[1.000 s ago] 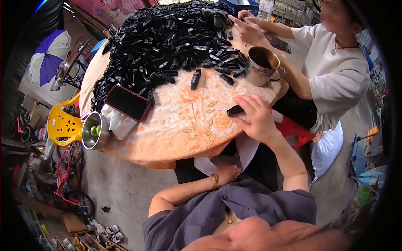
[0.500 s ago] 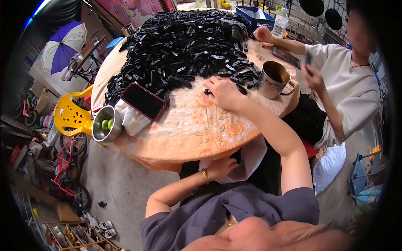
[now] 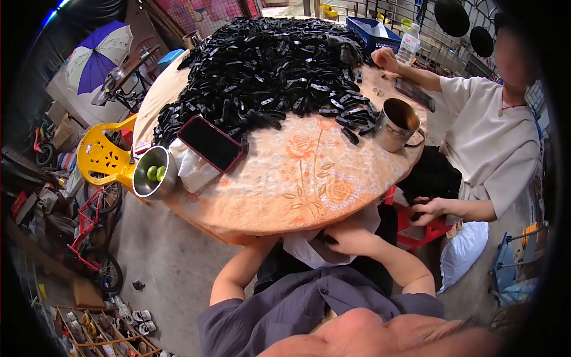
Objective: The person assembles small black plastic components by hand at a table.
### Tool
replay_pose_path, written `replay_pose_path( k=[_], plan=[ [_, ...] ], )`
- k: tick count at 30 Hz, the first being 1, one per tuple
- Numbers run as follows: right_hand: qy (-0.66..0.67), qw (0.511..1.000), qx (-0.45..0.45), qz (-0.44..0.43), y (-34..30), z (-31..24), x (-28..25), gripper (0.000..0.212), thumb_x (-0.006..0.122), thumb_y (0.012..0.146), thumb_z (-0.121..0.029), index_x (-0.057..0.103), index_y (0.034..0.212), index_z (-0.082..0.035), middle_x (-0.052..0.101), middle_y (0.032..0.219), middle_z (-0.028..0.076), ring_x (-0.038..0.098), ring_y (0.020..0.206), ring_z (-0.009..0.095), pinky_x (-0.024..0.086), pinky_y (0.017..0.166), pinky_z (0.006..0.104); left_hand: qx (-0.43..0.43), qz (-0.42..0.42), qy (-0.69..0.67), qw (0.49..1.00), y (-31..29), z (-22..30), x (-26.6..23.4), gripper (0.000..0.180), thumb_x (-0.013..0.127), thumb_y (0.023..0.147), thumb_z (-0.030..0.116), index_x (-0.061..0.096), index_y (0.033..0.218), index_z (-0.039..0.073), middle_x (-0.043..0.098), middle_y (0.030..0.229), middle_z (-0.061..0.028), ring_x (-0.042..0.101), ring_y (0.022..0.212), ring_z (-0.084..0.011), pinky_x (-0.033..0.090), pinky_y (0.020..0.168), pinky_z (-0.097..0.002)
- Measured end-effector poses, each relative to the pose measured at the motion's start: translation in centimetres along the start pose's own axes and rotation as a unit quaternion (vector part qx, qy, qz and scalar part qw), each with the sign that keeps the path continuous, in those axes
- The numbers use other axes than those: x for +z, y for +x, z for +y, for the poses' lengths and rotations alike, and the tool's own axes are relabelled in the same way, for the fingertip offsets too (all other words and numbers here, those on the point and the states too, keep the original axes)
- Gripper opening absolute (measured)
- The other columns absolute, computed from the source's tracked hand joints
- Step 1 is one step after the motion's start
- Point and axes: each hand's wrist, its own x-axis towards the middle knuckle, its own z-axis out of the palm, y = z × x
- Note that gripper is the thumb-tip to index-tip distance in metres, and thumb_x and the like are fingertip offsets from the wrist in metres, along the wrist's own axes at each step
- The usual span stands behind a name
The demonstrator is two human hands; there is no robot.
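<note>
Head: right arm (image 3: 399, 260) bent, fingers (image 3: 341, 234) at bag (image 3: 302, 246)

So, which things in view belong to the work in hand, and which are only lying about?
Apparently in the work:
- heaped black pieces
- white bag or sheet at the right hand

Apparently lying about:
- red-cased phone
- metal mug
- bowl with green fruits
- umbrella

Lots of black pieces (image 3: 267, 77), one white bag (image 3: 302, 250)

The black pieces are small, long and shiny, in a big messy heap toward the table's (image 3: 256, 199) far side. The white bag is crumpled, just below the table's near edge.
</note>
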Motion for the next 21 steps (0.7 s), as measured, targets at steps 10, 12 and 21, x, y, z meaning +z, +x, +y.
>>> replay_pose_path(
  k=[10, 12, 21],
  plan=[
    [0.074, 0.977, 0.069, -0.185, -0.3, 5.1, 11.2, 0.039, 0.054, 0.081, -0.032, 0.059, 0.105, -0.002, 0.060, 0.096, 0.023, 0.057, 0.093, 0.037, 0.045, 0.081, 0.0429, 0.065, -0.109, 0.153, 0.980, -1.7, 4.2, -5.8, 0.042, 0.053, 0.087, 0.032, 0.051, 0.119, 0.005, 0.060, 0.106, -0.0151, 0.054, 0.105, -0.0262, 0.041, 0.091, -0.0347],
    [0.085, 0.970, 0.071, -0.217, -0.9, 4.9, 10.7, 0.041, 0.046, 0.086, -0.037, 0.061, 0.099, -0.001, 0.060, 0.099, 0.023, 0.056, 0.095, 0.038, 0.044, 0.082, 0.0425, 0.077, -0.129, 0.184, 0.971, -1.2, 5.1, -6.7, 0.042, 0.053, 0.088, 0.032, 0.050, 0.120, 0.005, 0.060, 0.107, -0.0150, 0.055, 0.105, -0.0260, 0.041, 0.091, -0.0345],
    [0.104, 0.971, -0.072, -0.201, -2.6, 2.5, 5.1, 0.041, 0.047, 0.089, -0.041, 0.056, 0.092, -0.001, 0.059, 0.087, 0.023, 0.057, 0.083, 0.039, 0.045, 0.075, 0.0439, 0.123, -0.204, 0.314, 0.919, -5.5, 9.3, -9.0, 0.044, 0.053, 0.088, 0.032, 0.049, 0.122, 0.004, 0.060, 0.107, -0.0146, 0.055, 0.105, -0.0248, 0.041, 0.092, -0.0337]
  ],
)
